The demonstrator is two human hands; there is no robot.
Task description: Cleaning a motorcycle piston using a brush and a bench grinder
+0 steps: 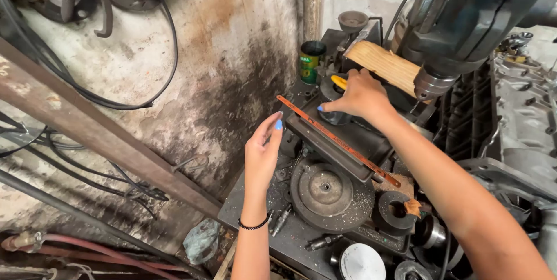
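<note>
Workshop corner: stained, blackened plaster wall at left, crossed by a rusty steel bar and loose black cables; a cluttered, greasy metal bench below.

Drill press head, dark grey, fills the upper right, its chuck pointing down.

Engine block casting, grey, stands at the right edge.

Wooden block, pale, lies just under the drill head.

Round metal disc, dusted with filings, sits on the bench near its middle.

Black ring-shaped part lies right of the disc.

Hacksaw blade, orange-brown, lies diagonally across a dark flat plate.

Green tin can stands against the wall behind.

Right hand, arm reaching in from the lower right, fingers curled down onto a small dark round container with a yellow piece at its top, grasping it on the plate beside the blade's upper end.

Left hand, a black bead bracelet at the wrist, is open and holds nothing, fingertips raised close to the blade's upper end, not touching it.
</note>
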